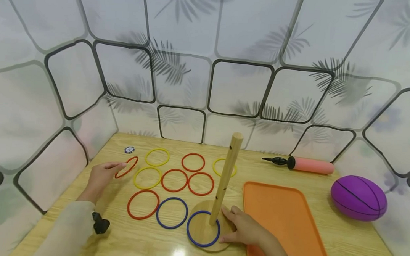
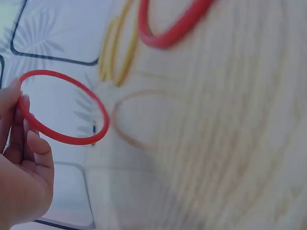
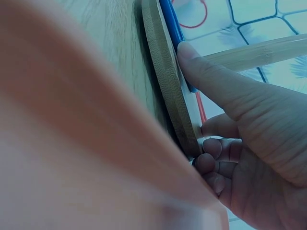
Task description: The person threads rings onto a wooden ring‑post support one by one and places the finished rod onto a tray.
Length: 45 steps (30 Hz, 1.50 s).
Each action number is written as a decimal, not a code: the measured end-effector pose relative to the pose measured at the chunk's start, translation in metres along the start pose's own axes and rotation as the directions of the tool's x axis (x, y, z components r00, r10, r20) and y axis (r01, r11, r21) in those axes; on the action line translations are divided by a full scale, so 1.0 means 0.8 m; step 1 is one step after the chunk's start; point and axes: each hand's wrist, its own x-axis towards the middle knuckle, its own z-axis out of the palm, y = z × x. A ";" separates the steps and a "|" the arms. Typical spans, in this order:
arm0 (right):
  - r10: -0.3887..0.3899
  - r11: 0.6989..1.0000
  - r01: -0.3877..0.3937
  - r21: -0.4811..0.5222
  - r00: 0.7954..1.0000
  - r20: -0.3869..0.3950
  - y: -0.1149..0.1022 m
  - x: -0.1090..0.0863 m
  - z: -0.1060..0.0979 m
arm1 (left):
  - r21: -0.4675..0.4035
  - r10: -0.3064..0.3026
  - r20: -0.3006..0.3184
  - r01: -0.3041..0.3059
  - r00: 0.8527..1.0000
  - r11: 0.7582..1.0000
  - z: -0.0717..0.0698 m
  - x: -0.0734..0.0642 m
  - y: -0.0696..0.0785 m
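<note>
My left hand (image 1: 101,177) pinches a red ring (image 2: 72,140) by one side, holding it tilted over the left part of the table. At the front middle stands a wooden ring-toss stand (image 1: 228,171), a tall peg on a round base (image 1: 199,223). A blue ring (image 1: 187,228) lies on that base, around the peg. My right hand (image 1: 250,229) grips the base at its right edge; in the right wrist view the thumb (image 3: 189,52) is on top near the blue ring, fingers at the rim. Left of the base lies another blue ring (image 1: 171,228).
Several red rings (image 1: 142,219) and yellow rings (image 1: 157,149) lie flat behind and left of the stand. An orange tray (image 1: 280,215) lies right of it. Farther right are a pink hand pump (image 1: 311,165) and a purple ball (image 1: 358,197). A poker chip (image 1: 129,150) lies at the back left.
</note>
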 end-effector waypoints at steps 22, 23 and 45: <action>-0.004 1.000 0.003 -0.015 1.000 -0.026 -0.001 -0.003 0.000 | -0.220 0.162 0.006 -0.157 0.987 0.963 0.014 -0.033 0.094; -0.004 1.000 0.003 -0.014 1.000 -0.027 -0.001 -0.003 0.000 | -0.224 0.174 0.020 -0.166 0.984 0.960 0.016 -0.036 0.101; 0.004 1.000 -0.004 0.015 1.000 0.006 0.002 -0.001 0.001 | -0.351 0.299 0.148 -0.233 0.943 0.907 0.050 -0.078 0.262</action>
